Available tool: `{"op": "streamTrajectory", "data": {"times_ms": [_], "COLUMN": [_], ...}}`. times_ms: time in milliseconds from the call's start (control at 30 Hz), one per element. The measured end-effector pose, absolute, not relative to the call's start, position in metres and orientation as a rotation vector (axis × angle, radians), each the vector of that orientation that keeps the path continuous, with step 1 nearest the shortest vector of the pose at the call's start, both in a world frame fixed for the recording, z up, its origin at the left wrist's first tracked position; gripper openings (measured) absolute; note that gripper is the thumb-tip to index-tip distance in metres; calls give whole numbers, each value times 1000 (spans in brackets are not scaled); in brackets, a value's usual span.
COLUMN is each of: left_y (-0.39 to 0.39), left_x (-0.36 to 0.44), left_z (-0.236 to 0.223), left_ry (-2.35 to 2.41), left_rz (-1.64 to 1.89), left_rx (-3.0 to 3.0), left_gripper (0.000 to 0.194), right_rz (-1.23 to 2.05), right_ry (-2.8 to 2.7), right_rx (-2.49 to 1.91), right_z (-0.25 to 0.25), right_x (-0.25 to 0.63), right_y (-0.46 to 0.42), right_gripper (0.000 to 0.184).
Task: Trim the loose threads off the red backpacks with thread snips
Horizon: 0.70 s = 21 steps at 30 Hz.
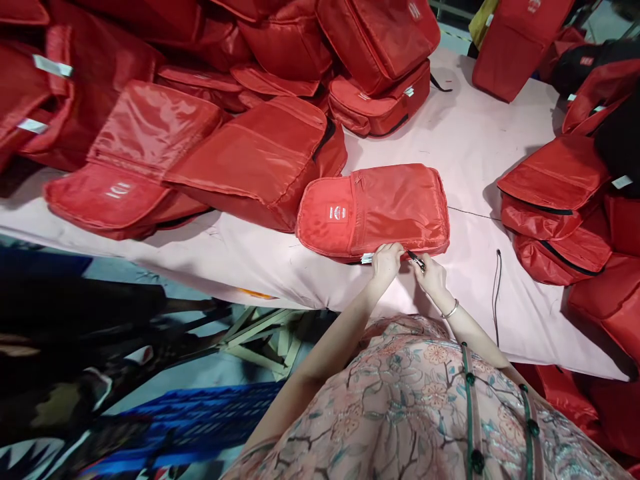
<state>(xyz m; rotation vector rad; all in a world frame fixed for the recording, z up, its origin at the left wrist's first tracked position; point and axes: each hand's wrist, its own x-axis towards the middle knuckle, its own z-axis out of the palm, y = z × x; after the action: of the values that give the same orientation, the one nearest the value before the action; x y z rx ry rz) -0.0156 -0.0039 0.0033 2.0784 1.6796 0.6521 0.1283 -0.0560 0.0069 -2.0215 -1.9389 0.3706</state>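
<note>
A red backpack (pixel 395 207) lies flat on the pink-covered table in front of me, its rounded, printed end to the left. My left hand (pixel 387 264) is closed on the near edge of this backpack, right of a small white label (pixel 367 258). Close beside it, my right hand (pixel 432 276) grips small dark thread snips (pixel 417 260), their tip pointing at the backpack's edge by my left fingers. Whether the blades touch a thread there is too small to tell.
Piled red backpacks (pixel 255 160) fill the table's left and back, with stacked ones (pixel 555 187) at the right. A dark cord (pixel 497 293) lies on the pink cloth (pixel 465 287). Below the table's left edge are a blue plastic crate (pixel 200 420) and part of another person (pixel 60 360).
</note>
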Motion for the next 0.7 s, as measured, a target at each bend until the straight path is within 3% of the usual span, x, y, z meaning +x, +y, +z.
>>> {"op": "streamTrajectory", "data": {"times_ms": [400, 567, 700], "left_y": [-5, -9, -24], "left_x": [-14, -21, -32], "left_z": [14, 11, -2], "left_ry": [1709, 1627, 1359], "left_rz": [575, 814, 965], "left_rx": [2048, 1836, 1473], "left_gripper": [13, 16, 42], "right_rz": [404, 461, 686], "right_ry": [-2031, -1950, -1715], "right_rx": [-2205, -2090, -1961], "right_z": [36, 32, 26], "right_x": [120, 128, 140], "right_y": [-43, -45, -53], "right_gripper": [28, 26, 30]}}
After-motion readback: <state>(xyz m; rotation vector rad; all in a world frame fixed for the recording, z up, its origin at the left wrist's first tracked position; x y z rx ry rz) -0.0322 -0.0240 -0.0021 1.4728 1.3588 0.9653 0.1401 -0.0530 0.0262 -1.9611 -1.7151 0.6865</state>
